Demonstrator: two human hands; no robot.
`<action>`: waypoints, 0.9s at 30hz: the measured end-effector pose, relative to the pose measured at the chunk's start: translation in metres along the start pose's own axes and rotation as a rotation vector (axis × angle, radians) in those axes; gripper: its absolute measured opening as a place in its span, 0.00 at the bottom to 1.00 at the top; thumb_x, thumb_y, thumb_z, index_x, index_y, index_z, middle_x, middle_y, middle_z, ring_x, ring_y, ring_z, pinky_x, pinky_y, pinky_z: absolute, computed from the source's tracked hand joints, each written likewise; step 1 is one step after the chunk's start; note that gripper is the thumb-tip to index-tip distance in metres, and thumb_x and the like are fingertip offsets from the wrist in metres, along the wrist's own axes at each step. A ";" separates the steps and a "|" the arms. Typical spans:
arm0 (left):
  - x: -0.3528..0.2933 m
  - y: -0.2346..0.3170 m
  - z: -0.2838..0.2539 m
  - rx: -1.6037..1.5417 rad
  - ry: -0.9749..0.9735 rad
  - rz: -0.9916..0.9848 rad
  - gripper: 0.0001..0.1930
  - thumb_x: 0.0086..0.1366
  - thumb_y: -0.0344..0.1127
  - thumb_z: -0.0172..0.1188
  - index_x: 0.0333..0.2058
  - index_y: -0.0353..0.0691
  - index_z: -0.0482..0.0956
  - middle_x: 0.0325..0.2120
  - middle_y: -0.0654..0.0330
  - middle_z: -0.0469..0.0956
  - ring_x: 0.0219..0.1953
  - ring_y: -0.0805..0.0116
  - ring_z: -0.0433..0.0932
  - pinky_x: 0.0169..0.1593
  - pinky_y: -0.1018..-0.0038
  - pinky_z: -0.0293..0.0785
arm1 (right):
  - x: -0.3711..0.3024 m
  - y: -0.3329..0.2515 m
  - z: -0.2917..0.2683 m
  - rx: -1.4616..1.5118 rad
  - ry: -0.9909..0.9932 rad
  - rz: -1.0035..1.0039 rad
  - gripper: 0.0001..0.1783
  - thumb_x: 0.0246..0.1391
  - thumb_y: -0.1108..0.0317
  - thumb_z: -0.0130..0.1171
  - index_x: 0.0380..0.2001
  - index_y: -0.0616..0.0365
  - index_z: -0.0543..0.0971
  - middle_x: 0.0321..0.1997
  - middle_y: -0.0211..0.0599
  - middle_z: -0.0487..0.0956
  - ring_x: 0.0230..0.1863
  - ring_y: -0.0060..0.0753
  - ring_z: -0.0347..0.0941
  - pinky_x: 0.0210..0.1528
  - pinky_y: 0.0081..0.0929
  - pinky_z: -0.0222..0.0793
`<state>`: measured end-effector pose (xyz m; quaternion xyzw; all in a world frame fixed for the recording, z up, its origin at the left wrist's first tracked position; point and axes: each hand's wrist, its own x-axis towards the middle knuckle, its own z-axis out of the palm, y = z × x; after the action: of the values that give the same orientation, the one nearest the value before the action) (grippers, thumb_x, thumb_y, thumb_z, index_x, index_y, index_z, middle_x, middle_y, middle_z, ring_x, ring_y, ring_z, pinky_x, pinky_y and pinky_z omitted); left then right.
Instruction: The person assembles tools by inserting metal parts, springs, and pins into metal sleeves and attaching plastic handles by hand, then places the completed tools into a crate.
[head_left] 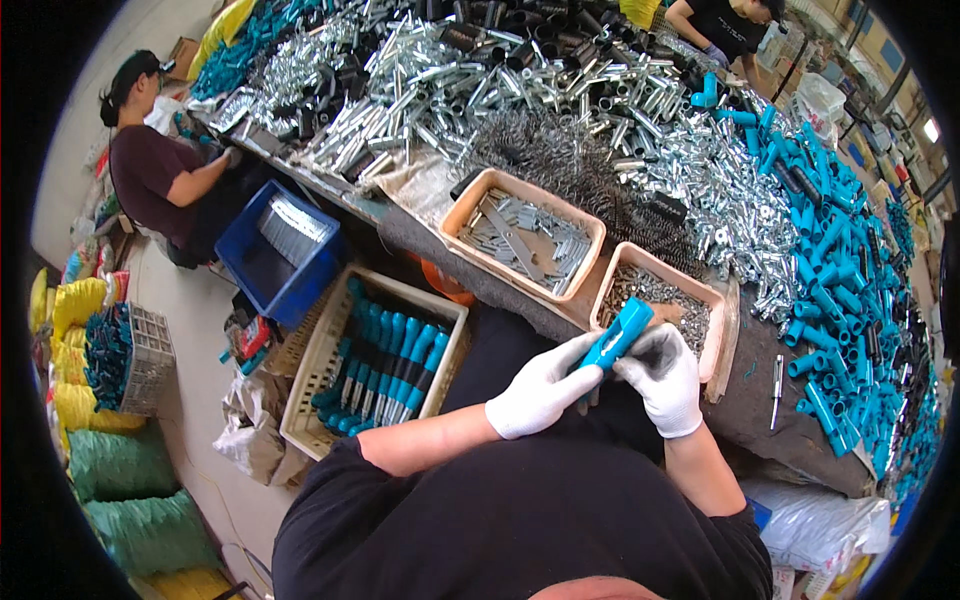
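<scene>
My left hand [545, 388], in a white glove, is closed around a teal plastic handle [625, 328], a hollow tube with an opening and a pale patch on its side. The handle tilts up and away, above the near edge of the table. My right hand [665, 378], also gloved in white, is beside the handle's lower part with its fingers curled together. What those fingers hold, if anything, is hidden. Just beyond the hands stands a pale tray of small metal parts [716, 345]. To its left, another tray [500, 276] holds metal pins and a flat metal strip.
Heaped on the table are metal tubes [390, 120], dark springs [560, 150] and teal handles [830, 270]. A slim metal rod [777, 390] lies at the right. At my left stand a crate [452, 345] of teal-handled tools and a blue bin [240, 255]. Two other people work across the table.
</scene>
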<state>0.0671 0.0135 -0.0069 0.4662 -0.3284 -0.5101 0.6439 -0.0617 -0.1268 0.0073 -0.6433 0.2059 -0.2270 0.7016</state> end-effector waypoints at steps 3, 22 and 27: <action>-0.003 0.008 0.001 0.085 -0.019 -0.013 0.27 0.69 0.38 0.52 0.63 0.36 0.58 0.32 0.65 0.70 0.31 0.79 0.70 0.37 0.80 0.71 | 0.000 -0.002 -0.004 -0.035 -0.071 0.092 0.20 0.46 0.79 0.67 0.42 0.61 0.72 0.36 0.33 0.74 0.39 0.23 0.73 0.43 0.21 0.71; 0.005 0.039 -0.009 -0.036 0.217 0.155 0.20 0.61 0.40 0.59 0.47 0.32 0.71 0.38 0.57 0.76 0.39 0.69 0.75 0.45 0.73 0.72 | -0.008 0.034 0.026 0.159 -0.527 0.314 0.21 0.62 0.66 0.53 0.55 0.64 0.68 0.43 0.39 0.78 0.42 0.26 0.75 0.47 0.26 0.73; 0.002 0.039 -0.024 -0.047 0.314 0.311 0.15 0.61 0.30 0.59 0.46 0.32 0.74 0.39 0.61 0.76 0.42 0.75 0.73 0.49 0.75 0.69 | -0.006 0.017 0.030 0.091 -0.356 0.288 0.19 0.61 0.67 0.55 0.52 0.66 0.71 0.37 0.37 0.79 0.38 0.24 0.76 0.43 0.24 0.74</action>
<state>0.1028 0.0195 0.0206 0.4685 -0.2801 -0.3336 0.7686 -0.0486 -0.0977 -0.0069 -0.6051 0.1580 -0.0164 0.7802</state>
